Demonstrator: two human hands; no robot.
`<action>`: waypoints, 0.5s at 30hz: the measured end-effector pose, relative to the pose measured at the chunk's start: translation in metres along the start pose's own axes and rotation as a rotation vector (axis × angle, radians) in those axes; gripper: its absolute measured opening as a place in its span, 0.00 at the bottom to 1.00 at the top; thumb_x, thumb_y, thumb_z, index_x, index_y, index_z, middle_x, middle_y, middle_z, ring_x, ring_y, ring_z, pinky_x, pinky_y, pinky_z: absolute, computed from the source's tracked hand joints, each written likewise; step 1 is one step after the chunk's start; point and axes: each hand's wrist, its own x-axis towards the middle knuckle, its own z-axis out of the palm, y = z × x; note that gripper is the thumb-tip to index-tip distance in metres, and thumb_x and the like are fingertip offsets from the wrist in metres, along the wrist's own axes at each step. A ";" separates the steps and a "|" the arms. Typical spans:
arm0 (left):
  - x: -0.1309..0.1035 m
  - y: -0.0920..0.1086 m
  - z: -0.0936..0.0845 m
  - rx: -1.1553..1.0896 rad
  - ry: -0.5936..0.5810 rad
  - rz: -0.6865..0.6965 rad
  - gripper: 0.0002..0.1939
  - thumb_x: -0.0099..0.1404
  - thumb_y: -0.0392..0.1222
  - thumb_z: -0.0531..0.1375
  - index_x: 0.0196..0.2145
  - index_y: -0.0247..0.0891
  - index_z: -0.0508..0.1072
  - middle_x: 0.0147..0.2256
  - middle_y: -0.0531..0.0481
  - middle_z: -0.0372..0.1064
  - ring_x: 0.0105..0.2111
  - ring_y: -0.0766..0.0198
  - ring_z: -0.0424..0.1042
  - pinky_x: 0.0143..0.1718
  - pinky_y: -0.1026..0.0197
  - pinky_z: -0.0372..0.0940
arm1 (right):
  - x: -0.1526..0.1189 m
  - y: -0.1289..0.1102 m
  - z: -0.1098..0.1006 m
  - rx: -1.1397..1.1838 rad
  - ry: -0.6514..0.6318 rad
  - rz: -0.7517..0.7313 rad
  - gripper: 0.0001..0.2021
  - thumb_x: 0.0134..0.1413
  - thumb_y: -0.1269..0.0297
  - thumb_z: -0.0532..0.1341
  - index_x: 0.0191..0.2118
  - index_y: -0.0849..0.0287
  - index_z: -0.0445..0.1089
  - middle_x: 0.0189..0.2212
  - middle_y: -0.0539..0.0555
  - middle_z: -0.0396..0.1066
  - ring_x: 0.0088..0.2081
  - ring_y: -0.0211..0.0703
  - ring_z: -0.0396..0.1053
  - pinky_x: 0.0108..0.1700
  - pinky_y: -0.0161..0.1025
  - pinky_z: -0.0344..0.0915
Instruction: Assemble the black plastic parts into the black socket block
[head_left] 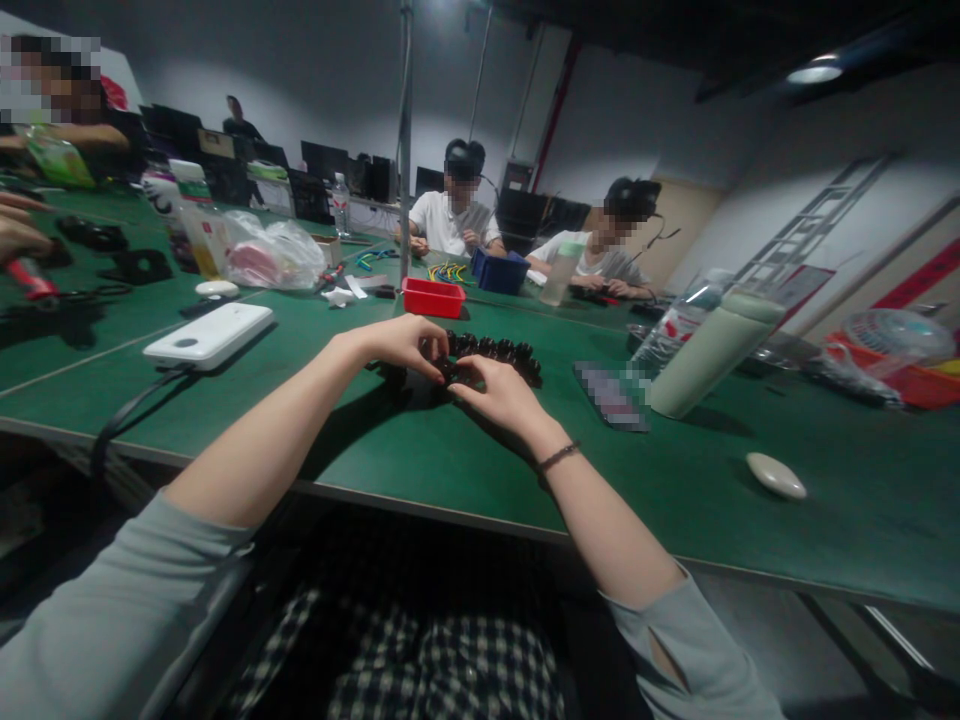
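Observation:
Both my hands meet over the green table (345, 440), fingers bent around a small black part (452, 372). My left hand (405, 342) arches over it from the left, closed on its far side. From the right, my right hand (501, 392) pinches the same part between thumb and fingers. Its exact kind is too dark and small to tell, and the fingers cover much of it. Just behind lies a row of several similar black pieces (506, 350). More black pieces (390, 378) lie under my left hand, partly hidden.
Beyond my hands stand a red bin (433, 298) and a blue bin (499, 271). A white power bank (210, 337) with a cable lies left. To the right are a phone (611, 397), a green tumbler (716, 355) and a white oval object (776, 476). Co-workers sit opposite.

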 end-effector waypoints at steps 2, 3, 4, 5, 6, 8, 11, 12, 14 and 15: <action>0.000 0.001 0.000 -0.003 -0.006 -0.002 0.23 0.48 0.55 0.67 0.38 0.36 0.75 0.35 0.48 0.74 0.31 0.63 0.69 0.31 0.63 0.59 | 0.000 0.000 0.000 -0.007 -0.002 0.005 0.17 0.58 0.62 0.63 0.51 0.63 0.70 0.47 0.60 0.75 0.46 0.49 0.74 0.48 0.43 0.68; 0.000 0.001 0.000 -0.003 -0.008 -0.003 0.23 0.48 0.54 0.67 0.38 0.36 0.75 0.34 0.48 0.74 0.31 0.63 0.69 0.30 0.64 0.58 | 0.000 0.000 0.000 -0.010 -0.003 0.006 0.17 0.58 0.62 0.63 0.51 0.63 0.70 0.47 0.60 0.75 0.46 0.49 0.74 0.48 0.43 0.68; 0.000 0.001 0.000 -0.002 -0.009 -0.004 0.23 0.48 0.54 0.67 0.38 0.36 0.75 0.34 0.49 0.73 0.31 0.63 0.69 0.30 0.64 0.58 | 0.000 0.000 0.000 -0.014 -0.004 0.005 0.17 0.58 0.62 0.63 0.51 0.63 0.70 0.47 0.60 0.75 0.46 0.49 0.74 0.48 0.43 0.68; 0.000 0.001 0.000 0.000 -0.009 -0.005 0.23 0.48 0.54 0.67 0.38 0.36 0.75 0.34 0.49 0.73 0.31 0.63 0.69 0.30 0.64 0.58 | 0.000 0.000 0.000 -0.016 -0.005 0.004 0.17 0.58 0.62 0.63 0.51 0.63 0.70 0.47 0.60 0.75 0.46 0.49 0.74 0.48 0.43 0.68; 0.000 0.001 0.000 0.002 -0.009 -0.006 0.23 0.48 0.54 0.67 0.38 0.35 0.75 0.34 0.49 0.73 0.31 0.63 0.68 0.30 0.64 0.58 | 0.000 0.000 0.000 -0.017 -0.005 0.002 0.17 0.58 0.62 0.63 0.51 0.63 0.70 0.48 0.60 0.75 0.46 0.49 0.74 0.48 0.43 0.68; 0.000 0.001 0.000 0.003 -0.009 -0.005 0.23 0.49 0.54 0.67 0.38 0.35 0.75 0.34 0.49 0.73 0.31 0.64 0.68 0.30 0.64 0.58 | 0.000 0.000 0.000 -0.017 -0.005 0.000 0.17 0.58 0.62 0.63 0.51 0.63 0.70 0.48 0.60 0.75 0.47 0.49 0.74 0.49 0.43 0.68; 0.000 0.001 0.000 -0.001 -0.011 0.005 0.22 0.49 0.53 0.67 0.38 0.36 0.75 0.34 0.49 0.73 0.31 0.64 0.68 0.30 0.64 0.58 | 0.000 0.000 0.000 -0.018 -0.005 -0.001 0.17 0.58 0.62 0.63 0.51 0.63 0.70 0.48 0.60 0.75 0.47 0.49 0.74 0.49 0.43 0.68; 0.000 0.000 0.000 -0.001 -0.013 0.008 0.22 0.49 0.53 0.67 0.38 0.36 0.75 0.34 0.49 0.73 0.31 0.64 0.68 0.30 0.64 0.58 | 0.001 0.000 0.000 -0.016 -0.006 -0.002 0.17 0.58 0.63 0.63 0.52 0.64 0.70 0.48 0.60 0.75 0.47 0.49 0.74 0.49 0.43 0.68; 0.000 0.000 0.000 0.001 -0.014 0.009 0.22 0.49 0.53 0.67 0.38 0.36 0.75 0.34 0.49 0.73 0.31 0.64 0.68 0.30 0.64 0.58 | 0.001 0.000 0.000 -0.012 -0.004 -0.005 0.18 0.58 0.63 0.63 0.52 0.64 0.70 0.48 0.61 0.75 0.47 0.49 0.74 0.49 0.44 0.68; 0.000 0.000 0.000 0.002 -0.013 0.010 0.22 0.49 0.53 0.67 0.38 0.36 0.75 0.34 0.49 0.73 0.31 0.64 0.68 0.31 0.64 0.58 | 0.001 0.000 0.000 -0.011 -0.004 -0.006 0.18 0.58 0.63 0.63 0.52 0.64 0.70 0.48 0.61 0.75 0.47 0.50 0.74 0.49 0.44 0.68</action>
